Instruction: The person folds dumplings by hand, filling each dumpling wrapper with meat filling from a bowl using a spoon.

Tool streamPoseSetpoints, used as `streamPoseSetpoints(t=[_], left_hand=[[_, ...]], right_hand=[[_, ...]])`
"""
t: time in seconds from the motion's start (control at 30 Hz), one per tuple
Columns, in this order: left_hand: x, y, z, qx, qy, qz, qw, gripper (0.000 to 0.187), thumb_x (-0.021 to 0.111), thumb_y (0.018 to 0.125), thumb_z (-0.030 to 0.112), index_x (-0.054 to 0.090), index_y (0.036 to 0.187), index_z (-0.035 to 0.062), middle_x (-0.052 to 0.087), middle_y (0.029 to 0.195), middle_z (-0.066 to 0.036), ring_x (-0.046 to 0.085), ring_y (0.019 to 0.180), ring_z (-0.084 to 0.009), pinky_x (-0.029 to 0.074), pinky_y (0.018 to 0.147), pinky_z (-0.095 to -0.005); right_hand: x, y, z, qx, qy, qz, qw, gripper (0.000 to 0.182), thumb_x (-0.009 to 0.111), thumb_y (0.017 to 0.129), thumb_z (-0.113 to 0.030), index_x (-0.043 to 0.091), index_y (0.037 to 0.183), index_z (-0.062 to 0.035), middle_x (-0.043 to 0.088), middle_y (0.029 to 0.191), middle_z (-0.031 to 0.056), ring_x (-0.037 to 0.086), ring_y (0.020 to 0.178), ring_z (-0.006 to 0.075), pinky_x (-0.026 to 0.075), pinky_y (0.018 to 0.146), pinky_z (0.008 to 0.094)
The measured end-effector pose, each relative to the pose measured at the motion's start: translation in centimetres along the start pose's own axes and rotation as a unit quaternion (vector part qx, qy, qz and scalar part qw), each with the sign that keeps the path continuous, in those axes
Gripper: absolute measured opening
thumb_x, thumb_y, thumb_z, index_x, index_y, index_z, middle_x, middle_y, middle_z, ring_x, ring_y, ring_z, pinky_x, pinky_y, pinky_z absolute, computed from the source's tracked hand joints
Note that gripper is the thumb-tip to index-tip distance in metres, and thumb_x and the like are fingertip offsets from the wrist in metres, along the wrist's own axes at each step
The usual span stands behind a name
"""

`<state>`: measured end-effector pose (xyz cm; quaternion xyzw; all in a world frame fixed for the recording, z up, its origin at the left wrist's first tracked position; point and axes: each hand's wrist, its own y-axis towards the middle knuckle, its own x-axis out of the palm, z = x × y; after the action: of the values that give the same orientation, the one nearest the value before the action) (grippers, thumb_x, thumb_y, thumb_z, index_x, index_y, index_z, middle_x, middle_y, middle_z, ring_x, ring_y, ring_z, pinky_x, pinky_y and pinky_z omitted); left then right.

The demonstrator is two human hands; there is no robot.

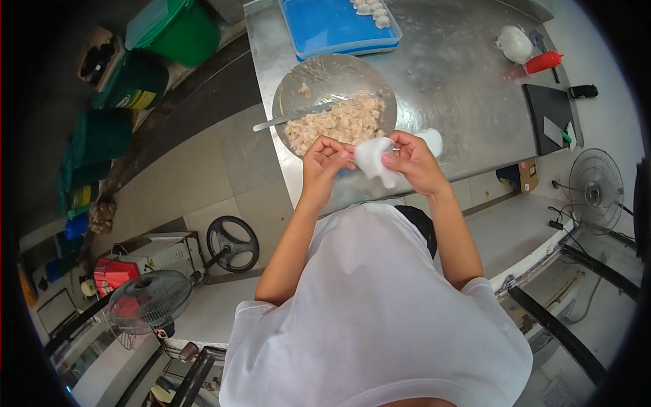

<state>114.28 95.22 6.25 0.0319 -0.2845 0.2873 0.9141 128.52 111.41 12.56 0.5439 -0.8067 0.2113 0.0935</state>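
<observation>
No legible text; yellow label on green bin point(135, 85) unreadable

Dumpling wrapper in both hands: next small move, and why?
Probably pinch the open edge shut. Both hands, left hand and right hand, hold the folded dumpling wrapper between fingertips above the bowl of filling, and finished dumplings already sit on the blue tray.

The bowl point(333, 102) sits on the table point(461, 81), tray point(325, 27) behind it, utensil point(288, 118) resting in it.
</observation>
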Motion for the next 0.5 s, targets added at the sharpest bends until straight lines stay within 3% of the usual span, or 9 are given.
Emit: streamPoseSetpoints(t=[0.07, 0.17, 0.27, 0.3, 0.33, 0.43, 0.5], left_hand=[[-0.2, 0.6, -1.0, -0.013, -0.169, -0.009, 0.986, 0.043, 0.048, 0.099, 0.045, 0.054, 0.113, 0.0048, 0.063, 0.116, -0.019, 0.064, 0.102, -0.0239, 0.052, 0.087, -0.0376], [3.3, 1.8, -0.5, -0.159, -0.382, -0.012, 0.91, 0.084, 0.027, 0.092, 0.072, 0.047, 0.134, 0.0021, 0.052, 0.136, -0.02, 0.049, 0.127, -0.031, 0.039, 0.107, -0.0456], [2.6, 1.3, -2.2, -0.172, -0.526, -0.215, 0.805, 0.101, 0.02, 0.086, 0.081, 0.031, 0.148, 0.0013, 0.039, 0.149, -0.017, 0.034, 0.14, -0.0307, 0.024, 0.116, -0.0468], [2.9, 1.2, -1.4, -0.17, -0.504, -0.203, 0.822, 0.101, 0.023, 0.086, 0.081, 0.029, 0.149, 0.0011, 0.036, 0.151, -0.017, 0.031, 0.141, -0.0303, 0.022, 0.117, -0.0466], [3.6, 1.1, 0.1, -0.169, -0.481, -0.19, 0.839, 0.101, 0.025, 0.086, 0.08, 0.026, 0.15, 0.0009, 0.032, 0.153, -0.017, 0.029, 0.143, -0.0299, 0.019, 0.118, -0.0465], [3.5, 1.0, 1.9, -0.144, -0.395, -0.157, 0.894, 0.094, 0.032, 0.092, 0.07, 0.019, 0.151, -0.0011, 0.026, 0.156, -0.016, 0.025, 0.145, -0.0285, 0.019, 0.119, -0.0446], [2.5, 0.7, 2.1, -0.135, -0.363, -0.116, 0.915, 0.086, 0.034, 0.096, 0.063, 0.018, 0.151, -0.0018, 0.026, 0.156, -0.016, 0.025, 0.145, -0.0284, 0.02, 0.119, -0.0438]], right_hand=[[0.2, 0.1, -1.5, 0.015, 0.029, -0.048, 0.998, 0.023, 0.071, 0.086, -0.006, 0.061, 0.106, -0.001, 0.065, 0.093, 0.0008, 0.06, 0.083, 0.0046, 0.049, 0.073, 0.0208], [1.2, 1.2, -3.3, 0.063, -0.037, -0.121, 0.99, 0.024, 0.072, 0.085, -0.008, 0.061, 0.105, 0.0003, 0.064, 0.091, 0.0006, 0.061, 0.083, 0.0064, 0.049, 0.075, 0.0216], [3.0, 1.5, -5.5, 0.053, -0.275, -0.03, 0.959, 0.028, 0.072, 0.083, -0.009, 0.061, 0.105, 0.0032, 0.066, 0.09, 0.0068, 0.063, 0.081, 0.0124, 0.05, 0.073, 0.0274], [3.3, 1.8, -5.9, 0.048, -0.352, 0.001, 0.935, 0.029, 0.072, 0.082, -0.01, 0.061, 0.105, 0.0041, 0.067, 0.089, 0.0088, 0.063, 0.081, 0.0144, 0.051, 0.072, 0.0293], [3.3, 2.0, -6.1, 0.009, -0.419, 0.007, 0.908, 0.034, 0.072, 0.08, -0.01, 0.059, 0.109, 0.0036, 0.069, 0.089, 0.0161, 0.067, 0.08, 0.0241, 0.052, 0.072, 0.0338], [5.3, 2.4, -8.0, -0.013, -0.59, 0.044, 0.806, 0.034, 0.071, 0.083, -0.013, 0.058, 0.112, 0.0004, 0.067, 0.098, 0.0153, 0.067, 0.084, 0.0278, 0.053, 0.077, 0.0363], [5.9, 3.7, -7.5, -0.092, -0.665, 0.095, 0.735, 0.036, 0.07, 0.083, -0.014, 0.058, 0.114, -0.0006, 0.065, 0.104, 0.0176, 0.065, 0.09, 0.0319, 0.052, 0.079, 0.0384]])
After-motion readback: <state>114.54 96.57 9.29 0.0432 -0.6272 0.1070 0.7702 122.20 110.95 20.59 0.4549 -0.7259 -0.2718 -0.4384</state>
